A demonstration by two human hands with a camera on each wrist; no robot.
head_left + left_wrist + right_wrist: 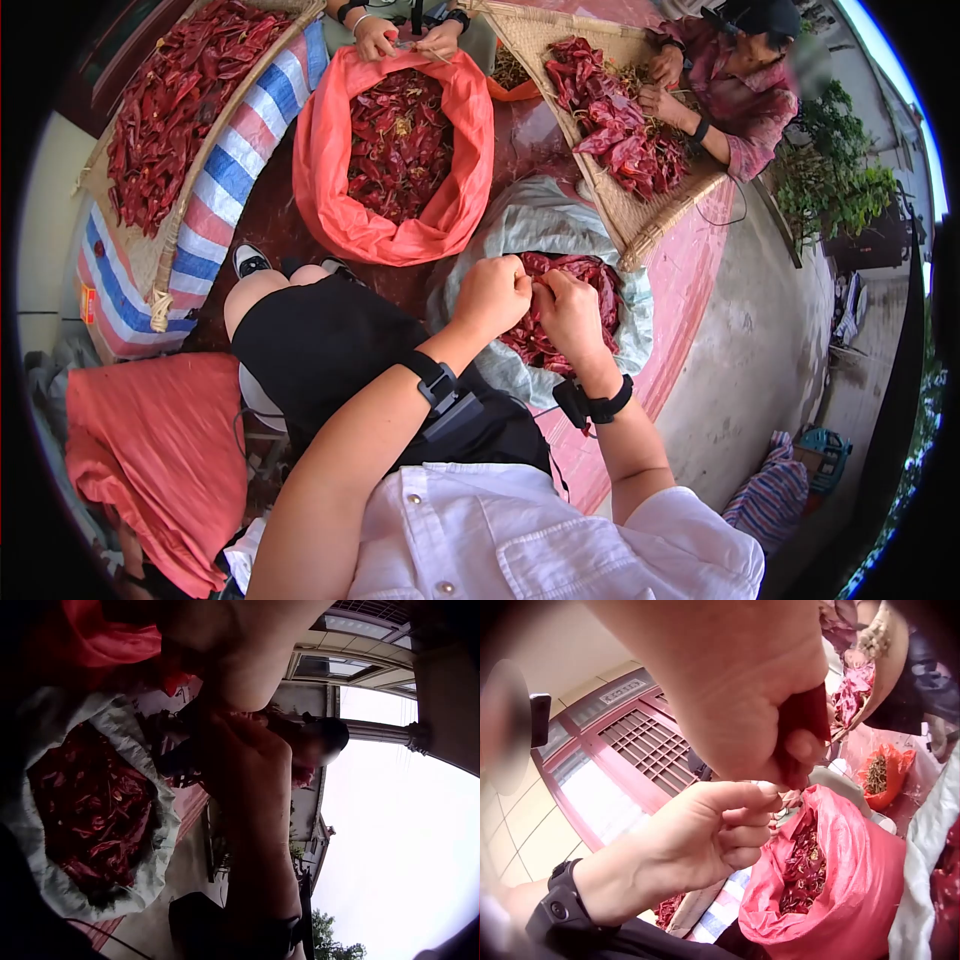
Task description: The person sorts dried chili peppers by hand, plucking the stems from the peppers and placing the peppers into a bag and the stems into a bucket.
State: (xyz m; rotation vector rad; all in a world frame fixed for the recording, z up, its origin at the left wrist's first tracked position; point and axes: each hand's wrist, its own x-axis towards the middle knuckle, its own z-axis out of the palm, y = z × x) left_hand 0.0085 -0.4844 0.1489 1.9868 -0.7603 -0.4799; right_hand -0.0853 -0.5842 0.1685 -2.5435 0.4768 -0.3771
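Both hands are raised over a pale woven sack (637, 350) of dried red chili peppers (540, 340), close together with knuckles up. In the right wrist view, my right hand (742, 690) grips a dark red dried chili pepper (808, 724), which shows between palm and fingers. My left hand (690, 832) sits just below it, thumb and forefinger pinching at the pepper's stem end; the other fingers are curled. From above, the backs of the left hand (495, 297) and right hand (577, 312) hide the pepper. The left wrist view shows the hands in dark shadow.
A red sack (325, 190) of chili pieces stands ahead, another person's hands (410, 40) above its rim. At right, a second person (740, 90) works at a woven tray (640, 225) of chilies. A chili-filled mat (160, 270) lies left, over striped cloth (220, 190).
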